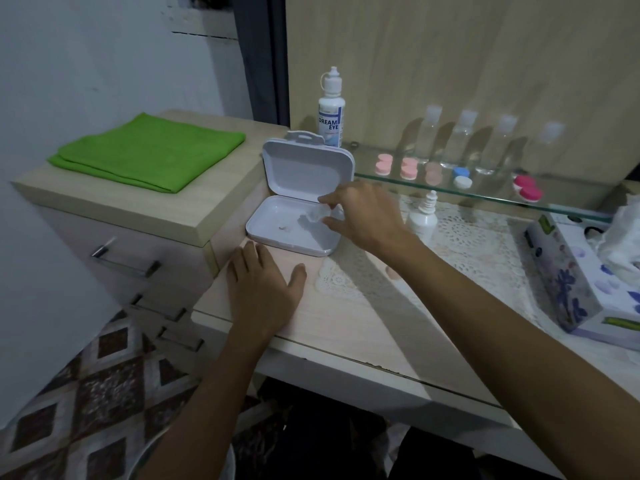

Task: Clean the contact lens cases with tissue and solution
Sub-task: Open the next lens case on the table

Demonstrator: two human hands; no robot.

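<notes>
Right hand [363,216] pinching a clear case [313,216] over the open white box [294,237], left hand [263,285] flat on the table [346,327]

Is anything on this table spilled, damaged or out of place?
Nothing looks spilled or broken. The white box lies open, and the right hand pinches a clear piece over its tray. The left hand rests flat on the table. The solution bottle stands upright.
</notes>
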